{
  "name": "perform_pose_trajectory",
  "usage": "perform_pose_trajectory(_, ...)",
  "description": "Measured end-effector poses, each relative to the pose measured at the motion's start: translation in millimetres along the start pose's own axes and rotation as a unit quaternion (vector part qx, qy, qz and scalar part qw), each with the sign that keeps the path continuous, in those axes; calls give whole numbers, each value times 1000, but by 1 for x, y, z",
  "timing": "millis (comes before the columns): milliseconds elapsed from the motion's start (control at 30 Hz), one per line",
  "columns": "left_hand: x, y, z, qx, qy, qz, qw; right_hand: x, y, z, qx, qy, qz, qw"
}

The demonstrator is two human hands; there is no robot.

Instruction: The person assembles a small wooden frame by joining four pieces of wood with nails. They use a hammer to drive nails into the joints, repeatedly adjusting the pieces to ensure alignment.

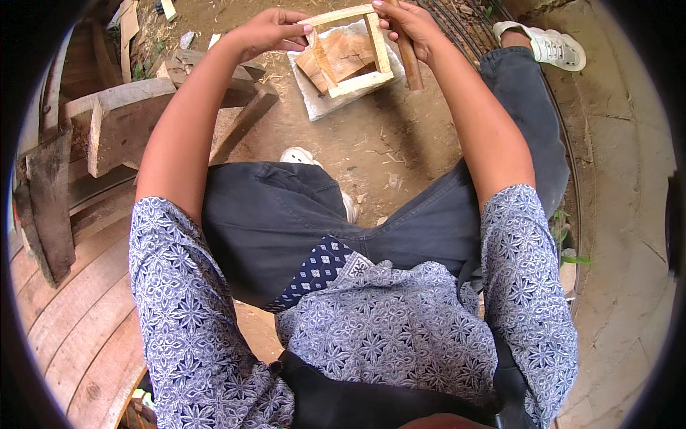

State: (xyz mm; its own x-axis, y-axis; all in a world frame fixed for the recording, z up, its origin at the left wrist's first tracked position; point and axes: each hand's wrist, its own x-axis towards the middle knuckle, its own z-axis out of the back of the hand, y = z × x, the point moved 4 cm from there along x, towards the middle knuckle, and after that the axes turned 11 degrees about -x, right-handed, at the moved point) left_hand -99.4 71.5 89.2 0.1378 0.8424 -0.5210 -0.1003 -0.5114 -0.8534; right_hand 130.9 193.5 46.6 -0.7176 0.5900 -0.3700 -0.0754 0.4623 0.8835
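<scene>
At the top centre is a small four-sided frame of pale wooden strips [361, 84]. My left hand [268, 34] pinches its left corner between thumb and fingers. My right hand [414, 27] is closed round a brown wooden stick, like a tool handle [410, 64], whose lower end points toward me. The thumb and fingertips of that hand also touch the frame's far right corner. Whatever is at the stick's upper end is hidden. Beneath the frame, a brown piece of wood [349, 56] rests on a whitish slab [319, 107] on the ground.
Rough boards and offcuts [128, 121] are piled at the left, above curved-looking planks [78, 329]. Thin dark rods [457, 28] lie at the upper right, near my shoe [554, 48]. Wood shavings dot the dirt floor [371, 154]. A concrete strip [622, 214] runs along the right.
</scene>
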Motion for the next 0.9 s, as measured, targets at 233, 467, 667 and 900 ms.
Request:
perform_pose_trajectory(233, -5, -6, 6, -58, -16, -42, 997, -4, 15, -9, 8, -10, 26, 1000)
perform_pose_trajectory(467, -18, -27, 5, -113, 2, -62, 992, -19, 34, -8, -3, 14, 27, 1000)
perform_pose_trajectory(667, -28, -50, -1, -110, 1, -88, 990, -25, 57, -10, -97, -24, 72, 992)
perform_pose_trajectory(900, -31, -51, -2, -114, -26, -71, 991, -25, 58, -13, -55, -29, 76, 995)
